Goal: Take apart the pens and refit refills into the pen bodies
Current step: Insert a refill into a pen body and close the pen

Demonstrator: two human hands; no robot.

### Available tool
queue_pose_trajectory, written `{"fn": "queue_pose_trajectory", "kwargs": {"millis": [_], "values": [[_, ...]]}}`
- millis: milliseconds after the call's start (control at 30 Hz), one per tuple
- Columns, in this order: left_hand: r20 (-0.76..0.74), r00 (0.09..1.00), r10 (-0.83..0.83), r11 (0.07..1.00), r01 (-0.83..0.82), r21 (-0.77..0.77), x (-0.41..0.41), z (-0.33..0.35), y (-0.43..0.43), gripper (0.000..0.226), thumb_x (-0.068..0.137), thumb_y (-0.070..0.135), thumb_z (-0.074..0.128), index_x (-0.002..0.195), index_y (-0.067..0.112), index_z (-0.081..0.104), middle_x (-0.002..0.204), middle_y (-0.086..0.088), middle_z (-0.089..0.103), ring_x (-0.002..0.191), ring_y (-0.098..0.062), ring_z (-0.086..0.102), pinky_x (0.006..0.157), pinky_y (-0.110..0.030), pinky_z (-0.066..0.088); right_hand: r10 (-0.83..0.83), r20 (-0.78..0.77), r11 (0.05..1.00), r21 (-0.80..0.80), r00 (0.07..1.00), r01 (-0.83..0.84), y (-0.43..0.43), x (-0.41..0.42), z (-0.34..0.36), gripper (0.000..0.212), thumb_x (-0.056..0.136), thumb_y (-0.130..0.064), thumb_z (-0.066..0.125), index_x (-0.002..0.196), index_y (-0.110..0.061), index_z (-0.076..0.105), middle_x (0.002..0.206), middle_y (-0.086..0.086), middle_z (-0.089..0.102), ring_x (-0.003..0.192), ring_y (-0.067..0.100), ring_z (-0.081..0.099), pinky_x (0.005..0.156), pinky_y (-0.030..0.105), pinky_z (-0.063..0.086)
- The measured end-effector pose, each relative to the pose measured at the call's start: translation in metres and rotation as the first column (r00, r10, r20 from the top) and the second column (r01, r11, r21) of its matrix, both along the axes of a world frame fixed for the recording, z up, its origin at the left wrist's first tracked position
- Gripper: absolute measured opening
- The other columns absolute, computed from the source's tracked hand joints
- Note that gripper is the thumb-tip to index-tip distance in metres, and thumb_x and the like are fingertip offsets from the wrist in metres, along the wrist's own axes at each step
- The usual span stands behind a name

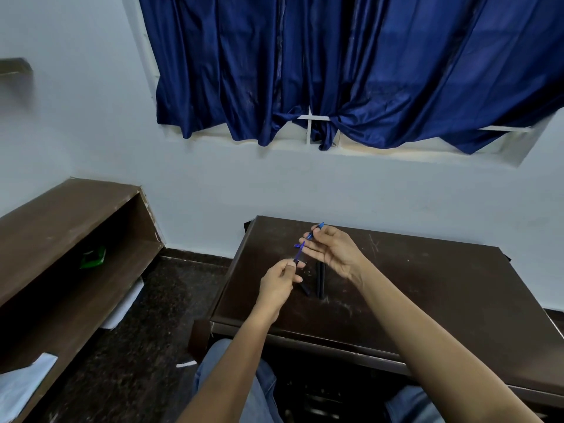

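— Refill (299, 251): where is it?
— Pinched in the left hand (279, 283) grip, slanting toward one o'clock. The right hand (331, 250) grip clamps a blue pen piece (316, 231).
— Around them?
— Dark pen bodies (319, 279) lie on the counter (427, 288) beneath, at six o'clock of the right hand.

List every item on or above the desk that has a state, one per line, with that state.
left hand: pinched shut on a thin blue pen part, held above the desk
right hand: gripping a blue pen piece, other fingers spread
thin blue pen part: held, tilted up
blue pen piece: held, pointing away
dark pen bodies: lying on the desk, untouched
curtain: drawn
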State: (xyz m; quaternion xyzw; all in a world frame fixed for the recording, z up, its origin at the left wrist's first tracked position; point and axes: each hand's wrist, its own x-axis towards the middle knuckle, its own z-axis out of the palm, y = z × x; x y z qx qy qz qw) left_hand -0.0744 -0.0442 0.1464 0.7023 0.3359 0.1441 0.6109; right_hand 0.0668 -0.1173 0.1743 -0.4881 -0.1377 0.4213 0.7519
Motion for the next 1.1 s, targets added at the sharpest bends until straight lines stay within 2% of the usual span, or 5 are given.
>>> {"fn": "queue_pose_trajectory", "kwargs": {"millis": [133, 267, 367, 500, 1100], "values": [[-0.006, 1.000, 0.003, 1.000, -0.003, 0.020, -0.004, 0.005, -0.004, 0.028, 0.101, 0.028, 0.040, 0.108, 0.024, 0.067, 0.081, 0.004, 0.063, 0.065, -0.002, 0.048, 0.074, -0.042, 0.054, 0.003, 0.053, 1.000, -0.022, 0.999, -0.001, -0.006, -0.005, 0.006, 0.009, 0.097, -0.005, 0.050, 0.092, -0.008, 0.057, 0.094, 0.013, 0.065, 0.082, 0.020, 0.073, 0.080, 0.035, 0.059], [-0.010, 1.000, 0.001, 0.999, -0.001, 0.039, -0.007, 0.008, -0.009, 0.029, 0.101, 0.027, 0.040, 0.109, 0.023, 0.067, 0.080, 0.005, 0.062, 0.065, -0.002, 0.048, 0.094, -0.052, 0.048, 0.048, 0.124, 0.998, -0.055, 0.991, -0.041, -0.013, -0.011, 0.011, 0.008, 0.096, -0.003, 0.050, 0.096, -0.007, 0.057, 0.095, 0.012, 0.065, 0.084, 0.021, 0.072, 0.082, 0.032, 0.059], [-0.007, 1.000, -0.011, 0.999, 0.011, 0.035, -0.010, 0.009, -0.013, 0.029, 0.101, 0.027, 0.040, 0.111, 0.021, 0.066, 0.080, 0.005, 0.063, 0.065, -0.002, 0.048, 0.075, -0.043, 0.054, 0.084, 0.187, 0.994, -0.091, 0.979, -0.068, -0.017, -0.016, 0.013, 0.010, 0.095, -0.001, 0.050, 0.098, -0.007, 0.058, 0.095, 0.011, 0.066, 0.086, 0.021, 0.071, 0.081, 0.031, 0.059], [0.001, 1.000, -0.027, 1.000, 0.027, 0.003, -0.015, 0.007, -0.016, 0.029, 0.101, 0.025, 0.041, 0.110, 0.018, 0.068, 0.084, 0.006, 0.063, 0.067, -0.002, 0.049, 0.053, -0.015, 0.037, 0.088, 0.215, 0.992, -0.109, 0.973, -0.066, -0.023, -0.021, 0.012, 0.012, 0.096, -0.001, 0.049, 0.103, -0.005, 0.058, 0.096, 0.012, 0.067, 0.085, 0.019, 0.071, 0.077, 0.029, 0.060], [-0.037, 0.997, -0.062, 0.997, 0.060, -0.049, -0.034, -0.005, -0.025, 0.028, 0.100, 0.030, 0.041, 0.092, 0.023, 0.067, 0.083, 0.002, 0.066, 0.054, -0.006, 0.043, 0.044, -0.018, 0.031, 0.146, 0.190, 0.975, -0.194, 0.971, -0.109, -0.042, -0.055, -0.018, 0.015, 0.098, -0.001, 0.045, 0.100, -0.008, 0.059, 0.095, 0.007, 0.070, 0.073, 0.011, 0.072, 0.076, 0.026, 0.060]]}}
